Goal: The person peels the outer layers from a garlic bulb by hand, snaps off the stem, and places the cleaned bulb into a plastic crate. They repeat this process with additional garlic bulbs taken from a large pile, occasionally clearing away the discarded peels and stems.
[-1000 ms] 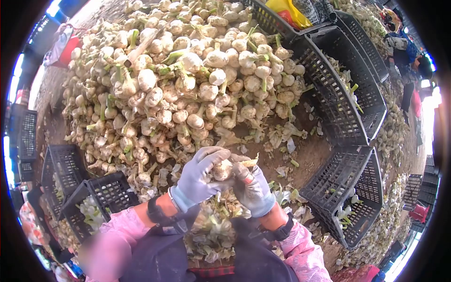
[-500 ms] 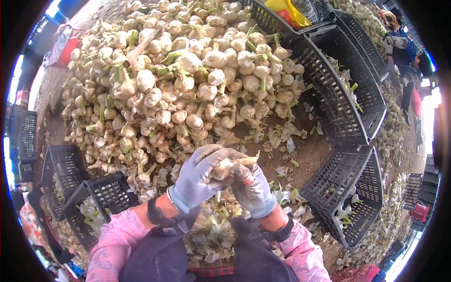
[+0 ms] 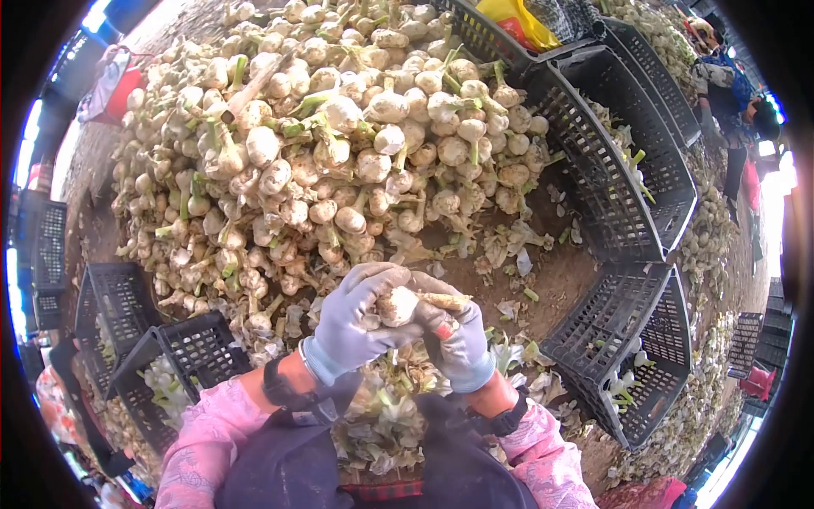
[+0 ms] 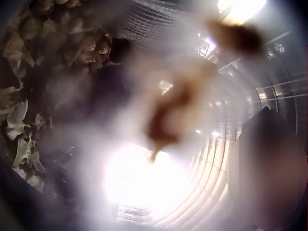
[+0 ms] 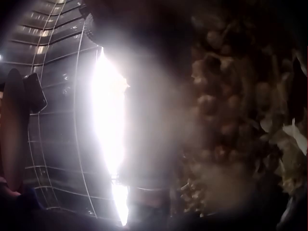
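Observation:
In the head view both gloved hands meet over my lap around one garlic bulb (image 3: 396,305). My left hand (image 3: 356,318) wraps its fingers round the bulb from the left. My right hand (image 3: 454,331) grips the bulb's stalk end (image 3: 445,299) from the right. A heap of peeled skins and cut stalks (image 3: 381,416) lies on my lap below the hands. The large pile of unpeeled garlic (image 3: 339,136) rises just beyond. Both wrist views are blurred and glare-filled and show neither hand.
Black plastic crates stand to the right (image 3: 623,161) and lower right (image 3: 632,348), and smaller ones at the left (image 3: 182,352), holding some garlic. Loose skins litter the dirt floor (image 3: 551,271). Another person (image 3: 729,85) works at the far right.
The bulb has turned a little in my hands and the stalk end now sticks out to the right. The hands stay in the same place.

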Motion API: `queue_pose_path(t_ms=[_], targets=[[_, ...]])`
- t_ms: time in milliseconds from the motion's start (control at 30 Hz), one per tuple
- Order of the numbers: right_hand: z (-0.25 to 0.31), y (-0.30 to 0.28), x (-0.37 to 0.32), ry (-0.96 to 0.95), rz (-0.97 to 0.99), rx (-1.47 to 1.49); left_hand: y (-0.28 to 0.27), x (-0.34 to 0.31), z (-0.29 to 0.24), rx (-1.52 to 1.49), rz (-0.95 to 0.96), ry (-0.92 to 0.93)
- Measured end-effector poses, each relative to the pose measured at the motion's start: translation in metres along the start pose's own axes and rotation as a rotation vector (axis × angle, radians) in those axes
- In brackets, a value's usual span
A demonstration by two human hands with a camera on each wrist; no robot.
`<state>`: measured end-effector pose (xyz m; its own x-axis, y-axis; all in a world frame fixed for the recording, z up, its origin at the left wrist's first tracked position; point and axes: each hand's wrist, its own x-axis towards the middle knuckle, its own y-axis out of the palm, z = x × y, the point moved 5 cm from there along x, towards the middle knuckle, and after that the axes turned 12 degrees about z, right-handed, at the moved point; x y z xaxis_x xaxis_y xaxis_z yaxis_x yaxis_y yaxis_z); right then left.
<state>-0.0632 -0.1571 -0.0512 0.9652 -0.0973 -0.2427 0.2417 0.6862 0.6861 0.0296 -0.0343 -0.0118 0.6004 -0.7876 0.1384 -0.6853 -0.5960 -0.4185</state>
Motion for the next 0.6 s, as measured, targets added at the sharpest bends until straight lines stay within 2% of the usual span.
queue_pose_path(t_ms=[100, 200, 300, 400, 500, 600], targets=[[0.013, -0.006, -0.001, -0.040, 0.026, -0.329, 0.001, -0.001, 0.008, -0.301, 0.107, -0.228], [0.026, -0.005, 0.000, -0.103, 0.083, -0.507, 0.008, -0.004, 0.012, -0.754, 0.071, -0.406], [0.037, -0.007, 0.006, -0.249, 0.144, -0.728, 0.009, -0.006, 0.016, -0.828, 0.152, -0.403], [0.046, -0.005, 0.011, -0.383, 0.161, -0.989, 0.015, -0.010, 0.022, -1.155, 0.228, -0.560], [0.056, 0.001, 0.011, -0.465, 0.142, -1.235, 0.023, -0.020, 0.031, -1.408, 0.384, -0.589], [0.060, 0.007, 0.009, -0.523, 0.104, -1.393, 0.025, -0.021, 0.038, -1.541, 0.374, -0.609]])
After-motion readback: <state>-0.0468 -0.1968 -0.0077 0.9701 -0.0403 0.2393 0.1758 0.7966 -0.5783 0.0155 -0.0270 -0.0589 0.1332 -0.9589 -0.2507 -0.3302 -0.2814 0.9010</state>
